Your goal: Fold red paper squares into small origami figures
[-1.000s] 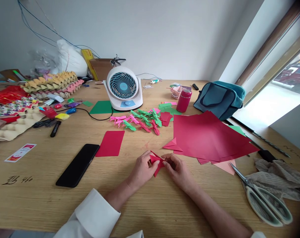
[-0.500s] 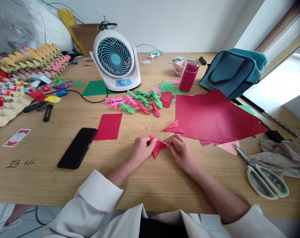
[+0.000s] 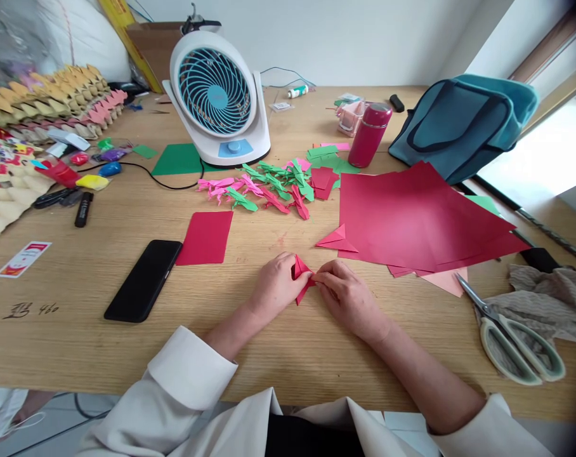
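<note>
A small folded piece of red paper [image 3: 301, 268] is held between both hands just above the table. My left hand [image 3: 279, 283] pinches it with the thumb in front and the fingers behind, hiding its left part. The fingertips of my right hand [image 3: 347, 293] are pressed together on its right corner, close to my left thumb. Just beyond the hands lies another folded red paper triangle [image 3: 336, 239], touching the large red sheets [image 3: 402, 212]. A stack of red paper rectangles [image 3: 206, 238] lies to the left, beside a black phone [image 3: 144, 280].
Behind the hands lie several folded paper figures [image 3: 264, 185] in pink, green and red. A white fan [image 3: 217, 95], a red flask [image 3: 370, 134] and a teal bag [image 3: 459, 127] stand further back. Scissors [image 3: 511, 336] and a crumpled cloth [image 3: 545, 295] lie at the right.
My right fingers have come closer to my left thumb and now pinch the paper's right corner. The red paper is turned and shows less of its surface. The view has shifted slightly.
</note>
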Action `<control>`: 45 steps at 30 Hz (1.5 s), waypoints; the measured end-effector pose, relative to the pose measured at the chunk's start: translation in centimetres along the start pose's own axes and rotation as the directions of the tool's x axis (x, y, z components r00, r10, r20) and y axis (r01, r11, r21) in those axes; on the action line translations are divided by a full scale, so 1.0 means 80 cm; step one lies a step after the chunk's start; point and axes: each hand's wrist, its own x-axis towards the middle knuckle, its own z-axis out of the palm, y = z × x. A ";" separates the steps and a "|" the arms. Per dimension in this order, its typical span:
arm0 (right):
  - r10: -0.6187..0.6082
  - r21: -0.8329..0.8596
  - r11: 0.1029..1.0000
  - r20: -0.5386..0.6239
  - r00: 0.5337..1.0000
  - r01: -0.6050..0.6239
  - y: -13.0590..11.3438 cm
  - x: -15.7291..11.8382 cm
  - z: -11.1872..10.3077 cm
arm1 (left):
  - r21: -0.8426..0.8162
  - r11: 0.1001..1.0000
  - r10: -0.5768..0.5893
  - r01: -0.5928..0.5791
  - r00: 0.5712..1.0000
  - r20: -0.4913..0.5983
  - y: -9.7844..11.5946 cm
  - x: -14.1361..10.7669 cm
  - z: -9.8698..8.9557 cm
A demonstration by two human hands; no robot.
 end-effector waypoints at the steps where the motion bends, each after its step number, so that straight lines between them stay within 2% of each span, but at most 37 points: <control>1: 0.020 0.023 1.000 -0.014 1.000 -0.019 0.001 0.001 -0.001 | 0.030 1.000 0.006 -0.006 1.000 0.009 0.002 -0.001 0.000; 7: 0.119 0.117 0.987 -0.120 0.986 -0.105 0.011 0.004 -0.008 | 0.206 0.978 0.024 -0.040 0.997 0.078 0.016 -0.009 -0.004; 13: 0.161 0.109 0.984 -0.168 0.973 -0.144 0.022 0.005 -0.014 | 0.253 0.964 0.059 -0.078 0.995 0.082 0.025 -0.015 -0.003; 25: 0.103 0.057 0.994 -0.196 0.975 -0.093 0.016 0.005 -0.022 | 0.236 0.961 0.159 -0.147 0.987 -0.031 0.018 -0.029 0.015; 28: 0.082 0.050 0.996 -0.196 0.977 -0.074 0.014 0.004 -0.025 | 0.227 0.960 0.177 -0.166 0.984 -0.029 0.018 -0.030 0.015; 34: 0.057 0.028 0.998 -0.187 0.981 -0.053 0.011 0.003 -0.028 | 0.229 0.935 0.283 -0.273 0.959 -0.015 0.020 -0.038 0.013; 40: 0.056 -0.006 0.998 -0.217 0.974 -0.059 0.013 0.001 -0.032 | 0.294 0.882 0.373 -0.368 0.927 0.039 0.026 -0.064 0.006; 45: 0.084 -0.027 0.995 -0.234 0.969 -0.093 0.012 0.001 -0.036 | 0.350 0.859 0.335 -0.375 0.926 0.172 0.028 -0.075 0.004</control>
